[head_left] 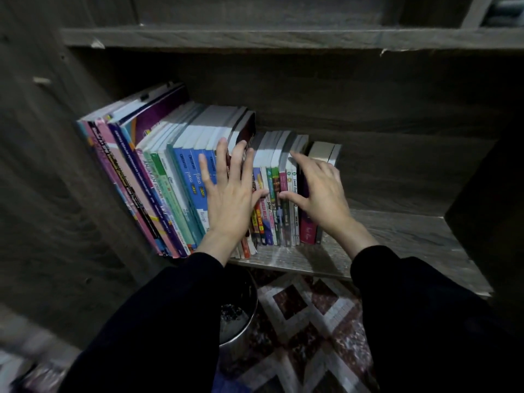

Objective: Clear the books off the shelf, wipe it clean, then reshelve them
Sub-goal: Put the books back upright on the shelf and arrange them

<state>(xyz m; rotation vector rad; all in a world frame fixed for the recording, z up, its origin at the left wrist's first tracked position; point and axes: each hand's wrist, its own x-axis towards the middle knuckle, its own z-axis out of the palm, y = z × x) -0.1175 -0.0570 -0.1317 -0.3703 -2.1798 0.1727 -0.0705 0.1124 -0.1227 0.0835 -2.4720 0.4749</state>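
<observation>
A row of books point(170, 177) stands on a grey wooden shelf point(397, 236), leaning left against the side wall. Tall workbooks fill the left part and smaller thin books point(276, 194) stand toward the middle. My left hand point(229, 194) lies flat with spread fingers on the spines of the blue books and a dark red one. My right hand point(320, 191) rests on the small books at the right end of the row, its fingers bent over their top edges and its thumb on a spine. Both arms wear black sleeves.
The right half of the shelf board is bare. Another shelf board point(283, 38) runs above. Below the shelf stands a metal bin point(241, 321) on a patterned red and white rug point(312, 321). Blurred objects lie at the lower left.
</observation>
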